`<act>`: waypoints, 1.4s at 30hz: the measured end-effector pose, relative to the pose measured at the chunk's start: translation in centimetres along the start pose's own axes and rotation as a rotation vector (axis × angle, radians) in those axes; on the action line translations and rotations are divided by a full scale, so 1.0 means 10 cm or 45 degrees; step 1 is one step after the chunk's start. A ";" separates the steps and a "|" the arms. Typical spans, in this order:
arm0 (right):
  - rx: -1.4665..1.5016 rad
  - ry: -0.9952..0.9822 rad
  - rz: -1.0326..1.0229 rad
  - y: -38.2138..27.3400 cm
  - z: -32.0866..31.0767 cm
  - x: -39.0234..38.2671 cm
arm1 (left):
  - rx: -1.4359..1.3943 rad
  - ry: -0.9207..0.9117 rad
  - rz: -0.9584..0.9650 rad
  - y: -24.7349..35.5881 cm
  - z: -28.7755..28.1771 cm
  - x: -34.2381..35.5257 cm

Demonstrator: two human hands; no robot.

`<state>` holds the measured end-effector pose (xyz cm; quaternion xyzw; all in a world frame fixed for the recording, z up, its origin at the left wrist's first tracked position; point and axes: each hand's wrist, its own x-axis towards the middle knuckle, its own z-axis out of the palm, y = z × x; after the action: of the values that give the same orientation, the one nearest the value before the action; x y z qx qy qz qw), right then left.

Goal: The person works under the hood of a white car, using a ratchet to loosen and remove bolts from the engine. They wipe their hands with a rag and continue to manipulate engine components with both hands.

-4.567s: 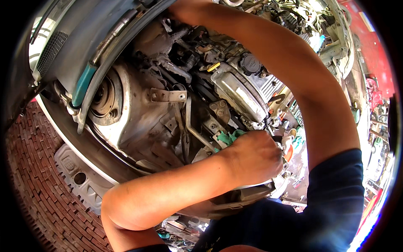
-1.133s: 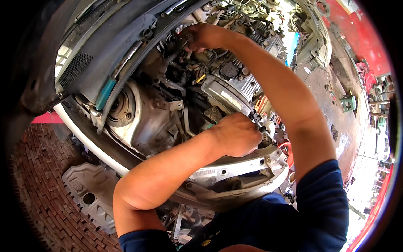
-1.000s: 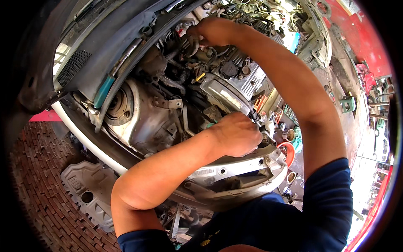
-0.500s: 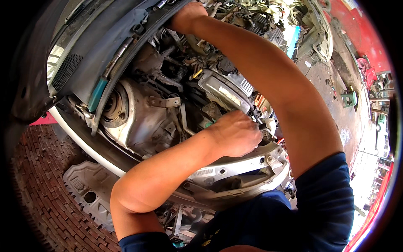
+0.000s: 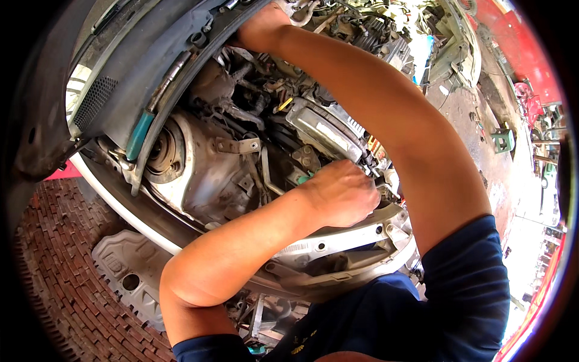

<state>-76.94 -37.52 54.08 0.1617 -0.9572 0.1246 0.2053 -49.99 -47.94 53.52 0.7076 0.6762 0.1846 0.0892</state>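
Note:
My left hand (image 5: 344,193) is closed low in the engine bay, beside the ribbed engine cover (image 5: 319,127), on something I cannot make out; a small green piece (image 5: 304,178) shows by its knuckles. My right arm arches over the engine, and my right hand (image 5: 262,24) reaches in at the top, beside the black cowl edge, its fingers mostly hidden. Left of that, a teal-handled tool (image 5: 142,133) lies along the cowl (image 5: 120,54). A metal bracket (image 5: 232,146) sits on the inner wing near the strut tower (image 5: 166,154).
The pale front body panel (image 5: 316,246) curves below my left hand. A grey plastic tray (image 5: 111,262) lies on brick paving (image 5: 54,241) at lower left. A green stool (image 5: 502,140) stands at right, near a red surface (image 5: 537,66) and assorted clutter.
Over the last second my right hand has moved up and left, further under the cowl edge. My left hand has barely moved, still closed at the same spot.

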 end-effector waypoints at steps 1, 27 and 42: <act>0.001 -0.004 -0.001 -0.01 0.05 -0.03 | -0.023 -0.041 -0.001 0.01 -0.04 0.01; 0.064 -0.004 -0.001 0.04 0.37 -0.54 | -0.029 -0.046 -0.019 -0.02 0.02 -0.01; 0.022 -1.192 -0.051 -0.40 0.77 -0.79 | -0.089 -0.056 -0.005 -0.01 0.03 -0.02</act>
<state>-71.39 -41.48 44.58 0.2205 -0.9425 0.0421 -0.2477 -50.00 -48.14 53.16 0.7066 0.6686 0.1923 0.1292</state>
